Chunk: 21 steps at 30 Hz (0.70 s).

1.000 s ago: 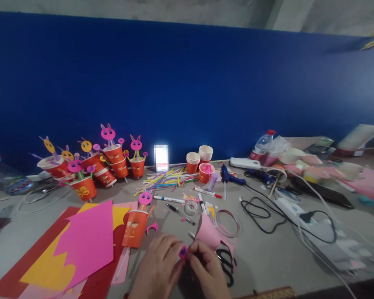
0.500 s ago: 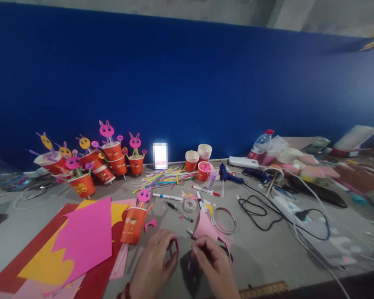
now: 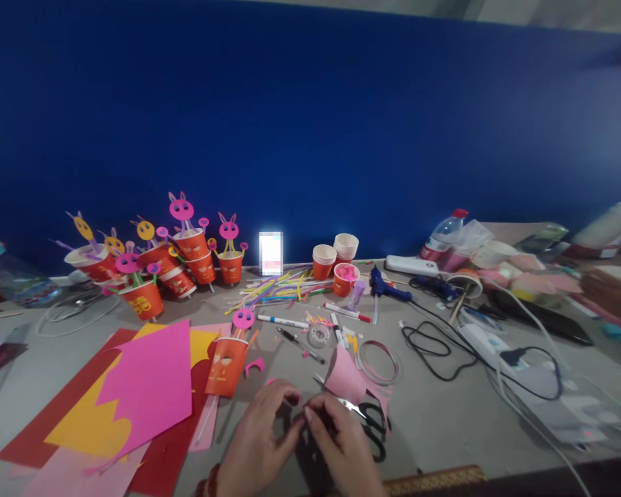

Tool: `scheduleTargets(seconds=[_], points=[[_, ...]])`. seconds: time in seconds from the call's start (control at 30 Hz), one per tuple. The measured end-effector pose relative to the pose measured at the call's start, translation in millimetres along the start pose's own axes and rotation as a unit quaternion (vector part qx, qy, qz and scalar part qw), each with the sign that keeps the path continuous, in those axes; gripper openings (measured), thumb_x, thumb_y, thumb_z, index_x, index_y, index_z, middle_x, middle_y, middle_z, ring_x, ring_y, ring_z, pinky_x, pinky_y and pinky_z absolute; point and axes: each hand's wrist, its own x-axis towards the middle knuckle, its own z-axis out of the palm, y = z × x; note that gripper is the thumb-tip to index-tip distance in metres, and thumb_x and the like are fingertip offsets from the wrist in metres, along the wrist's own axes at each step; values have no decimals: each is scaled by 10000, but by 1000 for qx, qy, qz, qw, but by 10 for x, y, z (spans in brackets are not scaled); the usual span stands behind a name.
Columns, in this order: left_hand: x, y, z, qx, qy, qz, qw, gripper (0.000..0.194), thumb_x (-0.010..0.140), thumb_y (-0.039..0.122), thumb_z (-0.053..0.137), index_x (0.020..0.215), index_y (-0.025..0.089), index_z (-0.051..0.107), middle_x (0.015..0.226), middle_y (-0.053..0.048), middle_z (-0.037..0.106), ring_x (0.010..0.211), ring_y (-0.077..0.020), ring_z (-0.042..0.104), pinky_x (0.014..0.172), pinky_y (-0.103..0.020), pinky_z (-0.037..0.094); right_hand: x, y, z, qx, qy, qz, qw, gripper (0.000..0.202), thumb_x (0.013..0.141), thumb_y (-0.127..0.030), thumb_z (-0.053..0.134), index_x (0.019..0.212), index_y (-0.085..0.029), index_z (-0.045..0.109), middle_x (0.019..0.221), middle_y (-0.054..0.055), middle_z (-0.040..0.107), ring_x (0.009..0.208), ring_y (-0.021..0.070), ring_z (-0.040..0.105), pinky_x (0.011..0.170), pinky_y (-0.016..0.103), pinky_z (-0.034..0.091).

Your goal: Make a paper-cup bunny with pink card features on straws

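Observation:
Low at the front of the grey table (image 3: 429, 428), my left hand (image 3: 263, 438) is curled, and what its fingers hold is hidden. Close against it, my right hand (image 3: 336, 442) has thumb and forefinger pinched; nothing can be made out between them. Black-handled scissors (image 3: 375, 421) lie just right of my right hand, partly under a pink paper scrap (image 3: 346, 376). Beyond my left hand a red paper cup (image 3: 226, 366) with a pink rabbit face (image 3: 243, 318) lies tilted, beside a small magenta offcut (image 3: 255, 366).
Coloured paper sheets (image 3: 155, 386) spread at the left, with decorated cups (image 3: 142, 300) behind. Pipe cleaners (image 3: 274, 290), markers (image 3: 282, 322), a tape roll (image 3: 377, 360) and a blue glue gun (image 3: 388, 288) lie further back. Cables and a power strip (image 3: 476, 345) are right; another person's hand (image 3: 613, 293) shows there.
My right hand has moved left to meet my left hand, uncovering the scissors. The magenta piece seen in my left fingers is now hidden. Another person's hand is reaching in at the right.

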Motion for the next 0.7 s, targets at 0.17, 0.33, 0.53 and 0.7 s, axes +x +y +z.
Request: scheduleTargets(seconds=[0.17,0.33,0.53,0.7], points=[[6,38,-82,-80,4,-10,997,226,891,201,579,1112,245,595,1136,-64,689,1078,-214,652,945,-349,536,-10,-23,48,144,-52,103,983,418,896,-601,539,783,-199,553,638,-50,463,497,101,417,438,192,347],[-25,6,-97,-54,24,35,998,273,880,169,592,1138,260,590,1236,-76,659,1180,-216,615,988,-357,526,-14,-7,75,206,-52,167,963,520,784,-711,613,763,-200,523,613,-71,434,437,60,358,389,163,287],[-62,-40,-102,57,25,67,996,313,879,136,576,1168,254,547,1242,-91,643,1202,-220,596,1010,-389,519,-9,27,114,189,-38,145,970,486,825,-674,593,742,-201,519,580,-70,418,452,81,361,406,186,285],[-62,-95,-127,115,21,69,991,261,892,170,595,1141,246,573,1226,-98,649,1182,-243,605,995,-417,526,-2,57,47,89,-19,76,993,416,906,-565,534,716,-194,541,622,-28,487,543,127,444,500,229,357]])
